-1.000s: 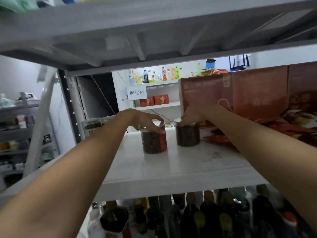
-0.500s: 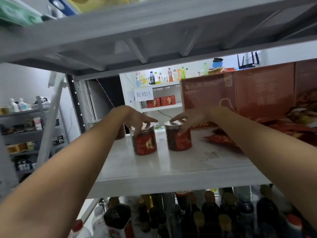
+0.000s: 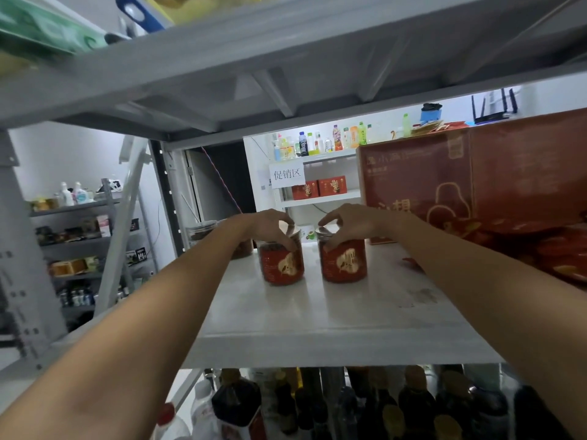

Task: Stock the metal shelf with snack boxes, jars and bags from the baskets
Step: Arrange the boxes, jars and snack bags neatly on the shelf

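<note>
Two clear jars with red labels stand side by side on the white metal shelf [image 3: 317, 319]. My left hand [image 3: 270, 225] grips the lid of the left jar [image 3: 281, 265] from above. My right hand [image 3: 349, 222] grips the lid of the right jar [image 3: 343, 262] in the same way. Both red labels face me. Behind my left wrist another jar [image 3: 200, 231] with a dark lid stands at the shelf's left back, partly hidden.
A large red snack box [image 3: 460, 185] stands at the right, with red bags [image 3: 556, 249] in front of it. Dark bottles [image 3: 349, 404] fill the shelf below. The shelf board above [image 3: 286, 58] hangs low overhead. A grey upright [image 3: 165, 192] stands at the left.
Both jars have been turned, so their red labels now face me. The hands stayed on the lids and the jars stayed side by side.
</note>
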